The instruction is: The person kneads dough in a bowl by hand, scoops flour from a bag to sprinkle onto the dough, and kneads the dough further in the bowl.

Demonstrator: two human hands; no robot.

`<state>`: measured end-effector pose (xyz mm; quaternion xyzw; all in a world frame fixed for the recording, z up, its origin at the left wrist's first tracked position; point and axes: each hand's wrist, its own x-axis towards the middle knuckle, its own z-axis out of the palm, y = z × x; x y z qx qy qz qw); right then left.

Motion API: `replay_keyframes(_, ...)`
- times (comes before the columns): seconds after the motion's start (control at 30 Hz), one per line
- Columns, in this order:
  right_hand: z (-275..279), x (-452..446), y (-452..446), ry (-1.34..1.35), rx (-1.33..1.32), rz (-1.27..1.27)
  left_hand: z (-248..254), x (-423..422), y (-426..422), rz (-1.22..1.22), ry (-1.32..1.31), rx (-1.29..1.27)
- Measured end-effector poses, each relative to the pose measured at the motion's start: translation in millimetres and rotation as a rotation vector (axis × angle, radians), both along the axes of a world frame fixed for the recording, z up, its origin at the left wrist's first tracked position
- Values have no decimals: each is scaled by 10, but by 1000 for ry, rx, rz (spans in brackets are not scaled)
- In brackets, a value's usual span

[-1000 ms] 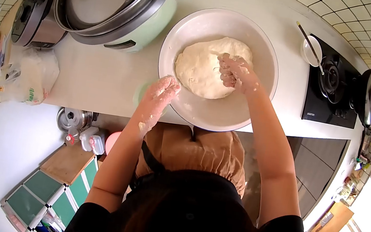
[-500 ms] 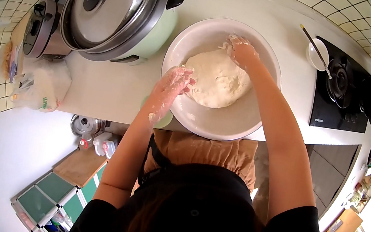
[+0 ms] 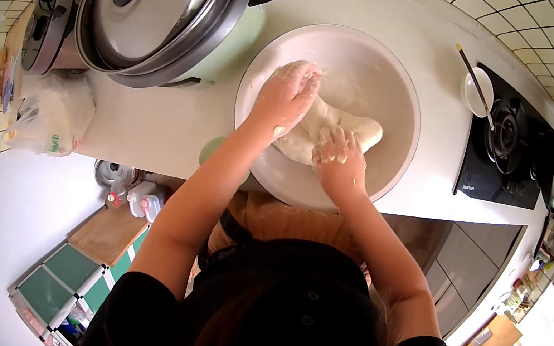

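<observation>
A pale lump of dough (image 3: 357, 125) lies in a wide, light-coloured basin (image 3: 410, 132) on the counter. My left hand (image 3: 291, 90) is at the upper left of the dough, its fingers together and bent over the dough's edge, partly hiding it. Lower down, my right hand (image 3: 339, 157) has its curled fingers on the dough's near side and grips it. Bits of dough cling to both hands and to my left wrist. The dough is bent, with a rounded end sticking out to the right.
A large lidded steel pot (image 3: 166, 3) stands left of the basin, with a rice cooker (image 3: 57, 29) and a plastic bag (image 3: 54, 112) beyond. A light green bowl (image 3: 212, 150) is partly under my left forearm. Right are a white bowl (image 3: 474, 95) with a stick and a black stove (image 3: 501, 176).
My right hand has come from the basin's far side to the dough's near side. My left hand has moved up and right. The dough has gone from a round mound to a bent, folded shape.
</observation>
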<state>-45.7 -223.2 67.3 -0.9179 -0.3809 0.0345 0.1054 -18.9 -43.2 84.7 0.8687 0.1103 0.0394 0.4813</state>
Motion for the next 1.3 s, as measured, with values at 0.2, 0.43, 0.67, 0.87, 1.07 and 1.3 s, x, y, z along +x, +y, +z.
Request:
replay_keyframes(0.2,114,-451,-295,182,-19,-2,-549,143,-397,-417,211,449)
replay_keyframes(0.43,794,120,-513,581,358,-534,-524,-486,-401,-371,-124,596)
replay_keyframes(0.67,-347,439,-426,146,262,-371,-188,-847,-391,-424,-12,520)
replay_keyframes(0.87,-284,121,40,106,114,-337,-253,-486,-201,-104,-117,334)
replay_keyframes(1.07,-528,200,163,57,119,-288,-742,-174,-378,58,-160,506)
replay_keyframes(1.3,-697,689,287,-22,174,-355,-1141,234,-320,110,-169,591)
